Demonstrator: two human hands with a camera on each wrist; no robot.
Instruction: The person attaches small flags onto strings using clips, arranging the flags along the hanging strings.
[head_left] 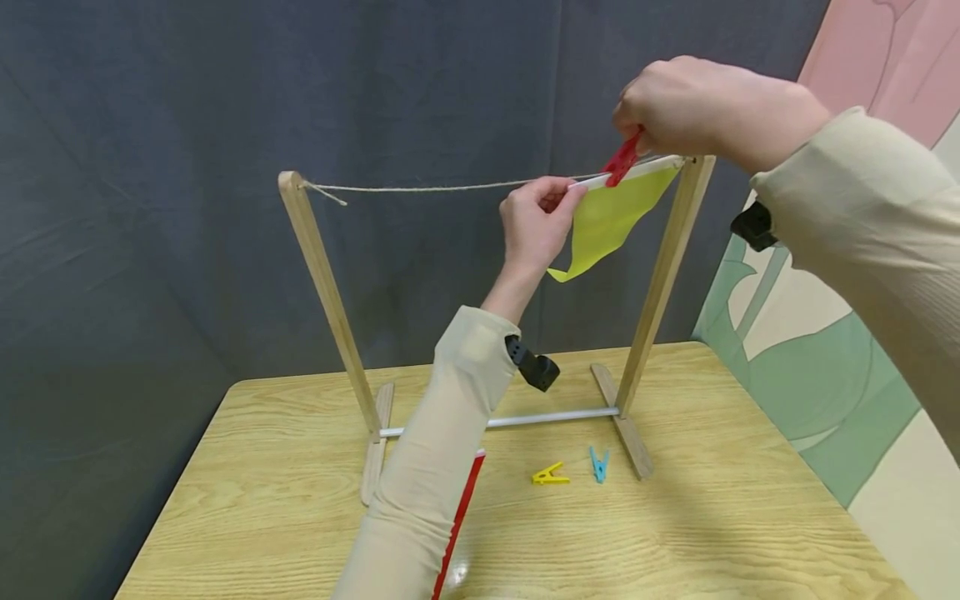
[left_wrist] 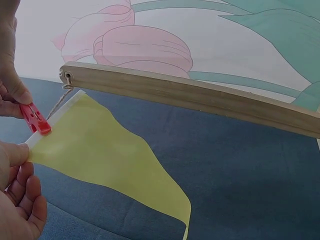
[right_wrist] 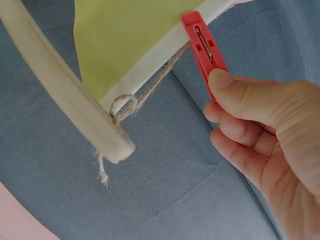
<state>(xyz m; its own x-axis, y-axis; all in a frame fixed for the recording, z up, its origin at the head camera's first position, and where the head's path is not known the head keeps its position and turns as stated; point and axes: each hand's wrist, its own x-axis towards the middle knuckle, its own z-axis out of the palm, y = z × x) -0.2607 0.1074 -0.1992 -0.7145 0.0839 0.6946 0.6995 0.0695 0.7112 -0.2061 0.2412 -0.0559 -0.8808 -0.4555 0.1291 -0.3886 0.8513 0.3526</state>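
A yellow pennant flag (head_left: 618, 218) with a white top band hangs along the twine (head_left: 427, 189) near the right post. My left hand (head_left: 538, 218) pinches the left end of its white band between thumb and fingers. In my right hand (head_left: 686, 107) is a red clothespin (right_wrist: 204, 42), gripped by its handle ends from above. The clothespin's jaws sit over the white band and the twine, as the right wrist view shows. In the left wrist view the pennant's loose tip droops, slightly curled.
The wooden frame's left post (head_left: 326, 287) and right post (head_left: 667, 283) stand on the table (head_left: 720, 533), joined low by a white rod (head_left: 551, 418). Yellow (head_left: 550, 474) and blue (head_left: 598, 465) clothespins lie in front. A red flag (head_left: 459, 525) lies partly behind my left sleeve.
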